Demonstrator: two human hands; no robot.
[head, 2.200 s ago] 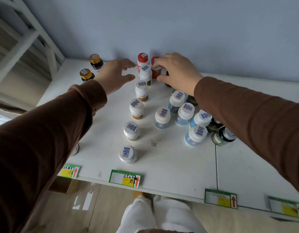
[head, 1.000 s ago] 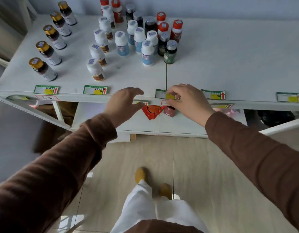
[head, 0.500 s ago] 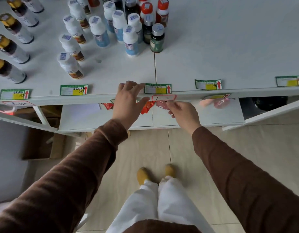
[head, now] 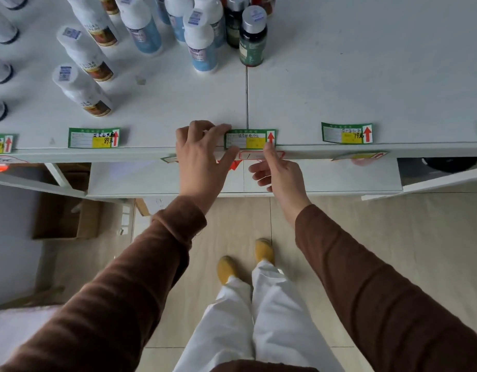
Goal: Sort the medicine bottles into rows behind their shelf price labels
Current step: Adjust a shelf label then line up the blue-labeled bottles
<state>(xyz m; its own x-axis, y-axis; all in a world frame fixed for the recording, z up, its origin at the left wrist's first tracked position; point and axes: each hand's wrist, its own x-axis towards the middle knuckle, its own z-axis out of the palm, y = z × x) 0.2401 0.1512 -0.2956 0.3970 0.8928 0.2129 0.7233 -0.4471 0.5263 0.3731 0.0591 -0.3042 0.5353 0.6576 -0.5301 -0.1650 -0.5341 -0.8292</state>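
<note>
Head view: the left hand (head: 202,157) is resting on the front edge of the shelf (head: 366,76), fingers loosely spread, fingertips touching the left end of the middle label (head: 250,138) and gripping nothing. The right hand (head: 279,175) is reaching from below, index finger straight and touching that label's right end under its red arrow, other fingers loosely curled, holding nothing. The bottles (head: 202,41) are standing in rows further back on the shelf, well apart from both hands.
</note>
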